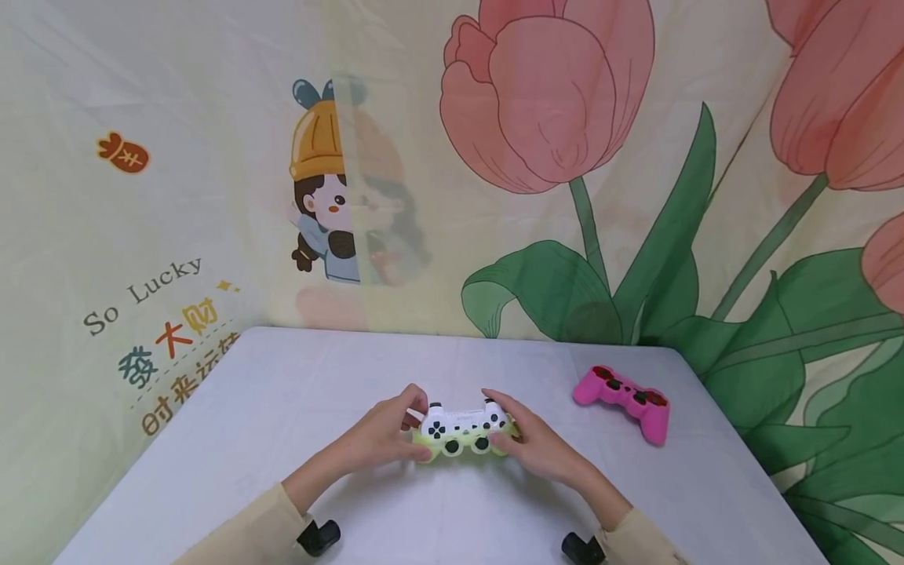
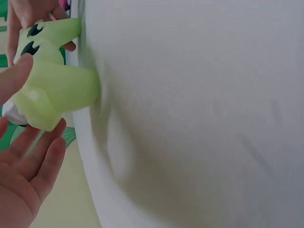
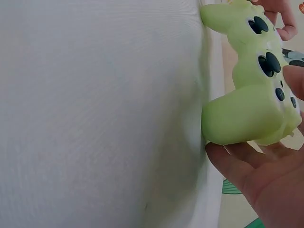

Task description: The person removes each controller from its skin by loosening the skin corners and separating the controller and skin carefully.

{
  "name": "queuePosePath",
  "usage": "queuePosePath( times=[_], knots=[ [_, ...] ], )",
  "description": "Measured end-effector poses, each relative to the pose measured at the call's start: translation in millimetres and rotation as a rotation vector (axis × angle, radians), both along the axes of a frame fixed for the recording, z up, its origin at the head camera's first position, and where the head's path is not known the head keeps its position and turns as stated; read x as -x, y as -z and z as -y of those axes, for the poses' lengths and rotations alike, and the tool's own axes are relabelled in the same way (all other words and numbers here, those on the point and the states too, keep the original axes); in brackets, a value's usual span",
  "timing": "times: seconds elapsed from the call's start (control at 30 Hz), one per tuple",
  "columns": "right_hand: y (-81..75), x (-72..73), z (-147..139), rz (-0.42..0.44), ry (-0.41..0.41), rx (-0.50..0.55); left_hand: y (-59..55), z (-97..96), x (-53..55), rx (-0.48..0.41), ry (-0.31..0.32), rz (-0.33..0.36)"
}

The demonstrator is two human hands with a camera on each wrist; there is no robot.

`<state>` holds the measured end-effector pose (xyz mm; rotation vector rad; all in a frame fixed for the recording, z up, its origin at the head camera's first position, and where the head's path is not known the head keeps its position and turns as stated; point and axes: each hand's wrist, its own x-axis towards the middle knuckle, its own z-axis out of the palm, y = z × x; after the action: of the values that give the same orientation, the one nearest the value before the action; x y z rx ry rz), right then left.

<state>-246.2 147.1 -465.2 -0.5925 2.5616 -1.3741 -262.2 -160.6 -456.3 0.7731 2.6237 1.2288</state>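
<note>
A white game controller (image 1: 462, 422) with a light green cover over its lower part is held between both hands, face up, at the middle of the table. My left hand (image 1: 388, 428) grips its left end, the thumb (image 2: 18, 76) on the face and the fingers at the back edge. On the other end, my right hand (image 1: 533, 439) holds it with the thumb over the face and the fingers (image 3: 237, 161) under the green handle (image 3: 242, 116). In the right wrist view the handles' tips are close to the tabletop; whether they touch it I cannot tell.
A pink game controller (image 1: 625, 400) lies on the right side of the white-covered table (image 1: 282, 392). Behind the table hangs a cloth backdrop (image 1: 395, 314) printed with tulips and a cartoon figure. Black devices (image 1: 319, 538) are worn at both wrists.
</note>
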Motion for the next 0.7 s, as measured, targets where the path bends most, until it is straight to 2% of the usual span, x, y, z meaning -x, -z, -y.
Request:
queuePosePath(
  times=[0.13, 0.27, 0.43, 0.57, 0.7],
  knots=[
    [3.7, 0.1, -3, -0.03, -0.036, 0.039, 0.3, -3.6, -0.2, -0.014, -0.014, 0.013],
    [5.4, -0.4, -3, -0.079, -0.039, 0.041, 2.8, -6.0, 0.6, -0.039, -0.014, 0.024],
    [5.8, -1.3, 2, -0.098, 0.035, 0.011, 5.4, -8.1, 2.4, -0.048, -0.01, 0.029],
    [6.2, -2.2, 6, -0.091, 0.112, -0.016, 5.6, -11.9, 3.5, -0.04, -0.005, 0.018],
    [5.0, -4.4, 8, -0.085, 0.155, -0.019, 4.7, -16.7, 6.1, -0.034, -0.002, 0.001]
  ],
)
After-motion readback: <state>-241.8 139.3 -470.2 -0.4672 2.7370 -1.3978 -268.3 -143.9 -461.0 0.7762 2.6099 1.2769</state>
